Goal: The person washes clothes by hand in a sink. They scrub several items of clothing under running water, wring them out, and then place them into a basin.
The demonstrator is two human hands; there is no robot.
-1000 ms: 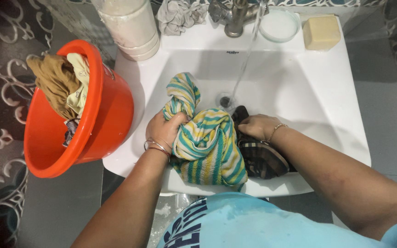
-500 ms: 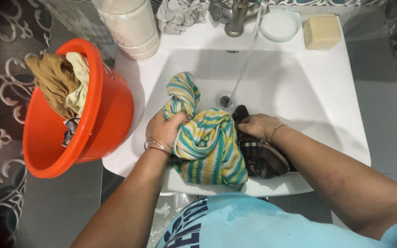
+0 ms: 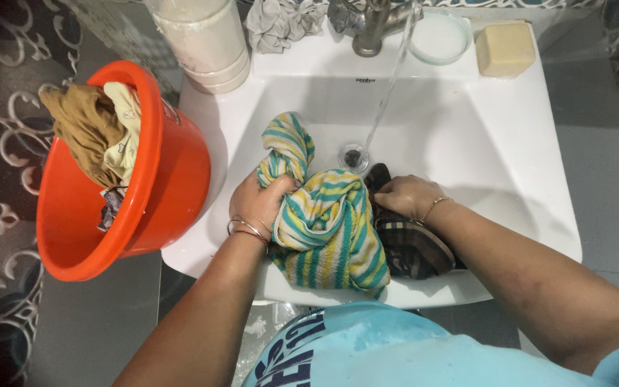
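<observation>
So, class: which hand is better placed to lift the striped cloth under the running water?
Left. The left hand already grips the striped cloth; the right hand rests on the dark checked cloth.

Almost no change seen. Whole view nudged slightly right and down by head camera. Left hand and striped cloth shifted together marginally; grip unaltered.

Single head view — steeply down, close over the sink

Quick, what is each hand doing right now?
Left hand: closed, gripping the striped cloth.
Right hand: pressing on the dark checked cloth; grip unclear.
</observation>
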